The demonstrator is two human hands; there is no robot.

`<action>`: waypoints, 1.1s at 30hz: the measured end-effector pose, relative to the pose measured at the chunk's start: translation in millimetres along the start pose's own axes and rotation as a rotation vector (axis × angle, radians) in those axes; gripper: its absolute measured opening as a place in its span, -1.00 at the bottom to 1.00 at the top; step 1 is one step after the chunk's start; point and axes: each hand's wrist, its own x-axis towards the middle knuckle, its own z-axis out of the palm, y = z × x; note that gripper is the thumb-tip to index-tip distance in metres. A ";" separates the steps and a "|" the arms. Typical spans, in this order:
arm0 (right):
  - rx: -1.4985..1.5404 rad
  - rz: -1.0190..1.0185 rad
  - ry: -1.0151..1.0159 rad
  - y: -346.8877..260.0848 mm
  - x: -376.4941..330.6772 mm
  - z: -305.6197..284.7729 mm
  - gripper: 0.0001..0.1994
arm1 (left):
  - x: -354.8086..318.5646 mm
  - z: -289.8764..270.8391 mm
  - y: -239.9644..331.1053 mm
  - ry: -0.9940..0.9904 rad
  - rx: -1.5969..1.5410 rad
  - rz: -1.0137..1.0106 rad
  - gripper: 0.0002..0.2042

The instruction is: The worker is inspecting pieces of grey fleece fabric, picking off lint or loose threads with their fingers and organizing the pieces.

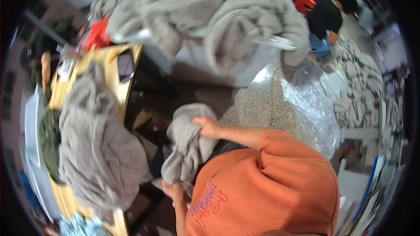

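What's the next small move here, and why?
Probably draw the left hand away from the right hand to spread the gray fleece: it looks bunched and folded, the right hand gripping its upper part, the left at its lower end.

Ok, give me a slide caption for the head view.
Left hand and right hand holding bunched grey fabric beside a wooden table.

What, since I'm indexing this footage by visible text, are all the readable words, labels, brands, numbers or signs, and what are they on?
Orange sweatshirt: blue and red lettering on its front, which I won't copy out.
Red object at upper right: a dark marking, too small and blurred to read.
I can make out no other text.
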 end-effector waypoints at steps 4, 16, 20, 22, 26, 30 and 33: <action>0.586 -0.315 0.048 -93.9 -15.7 -29.6 -0.57 | 48.0 7.0 110.8 -0.047 -0.361 -0.007 -0.58; -0.880 -0.440 0.926 -146.2 -27.0 -326.2 -0.64 | 67.0 186.4 464.1 -0.700 -0.448 0.864 -0.49; -1.077 0.054 0.773 -54.3 10.5 -389.7 -0.63 | 50.5 202.6 423.1 -0.564 0.031 1.295 -0.44; -1.079 0.226 0.784 -5.8 26.4 -422.7 -0.63 | 54.2 183.8 396.0 -0.756 0.062 1.229 -0.51; -1.081 0.423 0.795 65.2 40.3 -470.3 -0.62 | 73.5 138.6 355.5 -0.811 0.118 1.010 -0.60; -1.085 0.448 0.770 88.9 52.3 -483.3 -0.61 | 86.5 84.0 297.2 -0.710 0.082 0.627 -0.64; -1.107 0.356 0.808 82.6 65.6 -472.4 -0.60 | 86.9 48.2 242.0 -0.661 -0.090 0.393 -0.67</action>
